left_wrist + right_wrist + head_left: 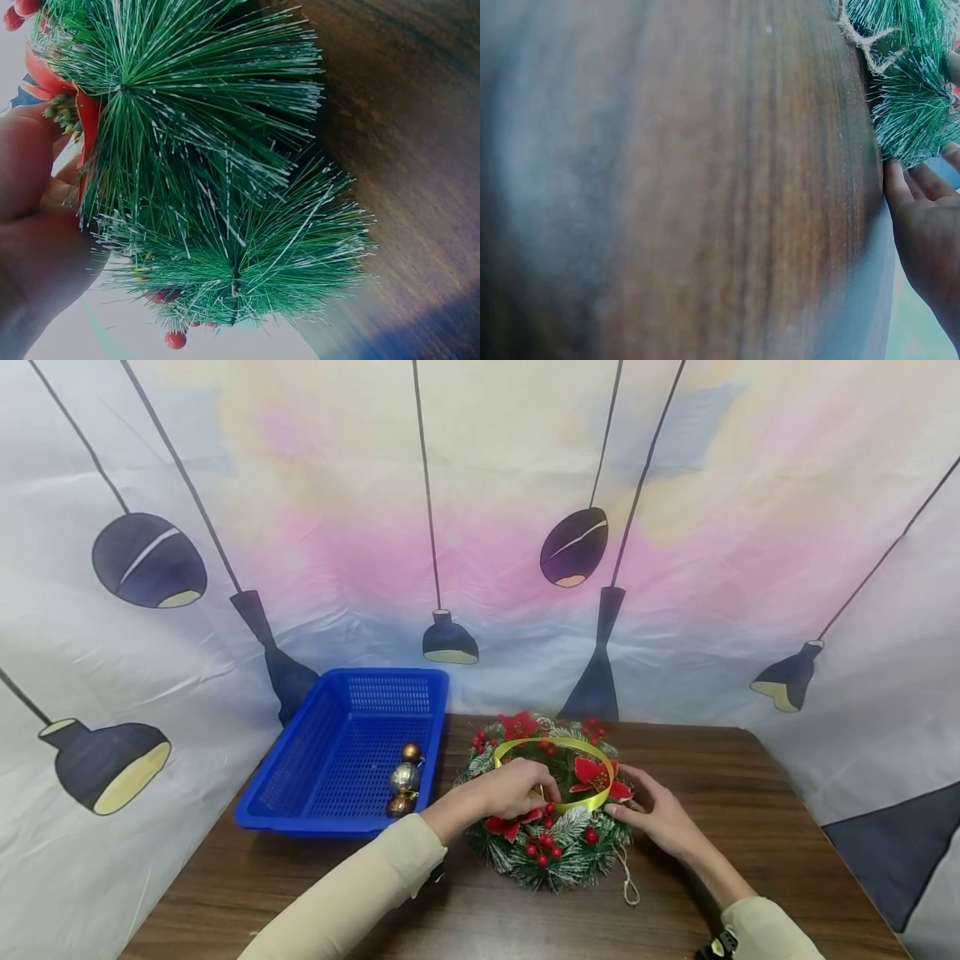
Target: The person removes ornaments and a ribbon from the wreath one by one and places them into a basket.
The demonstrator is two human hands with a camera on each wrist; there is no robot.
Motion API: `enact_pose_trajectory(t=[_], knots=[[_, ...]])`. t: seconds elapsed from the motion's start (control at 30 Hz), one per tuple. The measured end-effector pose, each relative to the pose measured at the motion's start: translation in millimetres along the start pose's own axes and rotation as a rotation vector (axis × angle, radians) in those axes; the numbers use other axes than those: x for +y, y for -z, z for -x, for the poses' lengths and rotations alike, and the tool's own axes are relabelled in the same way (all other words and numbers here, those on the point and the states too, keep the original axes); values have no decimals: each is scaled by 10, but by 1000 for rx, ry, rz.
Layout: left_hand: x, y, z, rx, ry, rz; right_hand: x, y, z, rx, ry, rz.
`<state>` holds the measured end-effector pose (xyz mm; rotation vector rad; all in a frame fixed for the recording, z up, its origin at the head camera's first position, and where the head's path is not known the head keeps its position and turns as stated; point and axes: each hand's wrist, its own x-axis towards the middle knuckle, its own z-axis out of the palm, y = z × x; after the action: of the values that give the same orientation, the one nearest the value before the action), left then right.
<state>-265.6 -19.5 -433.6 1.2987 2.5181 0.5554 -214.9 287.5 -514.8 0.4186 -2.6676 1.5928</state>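
Note:
A green Christmas wreath (558, 868) with frosted needles, red berries and red poinsettias lies on the table. A shiny yellow ribbon (558, 743) stands in a loop over its middle. My left hand (510, 789) reaches over the wreath's left side, its curled fingers pinching the ribbon low down near a poinsettia (504, 827); the fingertips are partly hidden. At the right rim, my right hand (660, 814) holds the wreath between thumb and fingers, beside another poinsettia (592, 774). In the left wrist view the needles (187, 150) cover part of the left hand (41, 202).
On the left, a blue plastic basket (255, 814) holds a silver ball ornament (404, 778) and two copper ones, one copper ball (411, 752) behind it. A twine loop (631, 889) trails from the wreath onto the brown wooden table (720, 768). A printed cloth (495, 543) hangs behind.

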Motion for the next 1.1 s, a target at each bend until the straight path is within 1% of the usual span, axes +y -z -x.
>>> enact_pose_trajectory(t=[0.27,0.4,0.57,0.67,0.77,0.87,1.1], knots=[[-10,-4,-29,13,-13,40,13,0,-5,3,4,-3],[-2,-5,-37,20,-9,40,23,-11,-8,4,-2,-9],[-11,-10,-58,63,-8,39,24,-13,-8,11,4,3],[-8,14,-59,87,-10,42,19,-9,-5,19,0,6],[8,76,-41,94,-5,51,6,-5,5,18,3,9],[8,177,-9,103,6,60,-9,-4,13,17,9,1],[-86,492,98,188,19,32,-10,-2,16,11,31,-36]])
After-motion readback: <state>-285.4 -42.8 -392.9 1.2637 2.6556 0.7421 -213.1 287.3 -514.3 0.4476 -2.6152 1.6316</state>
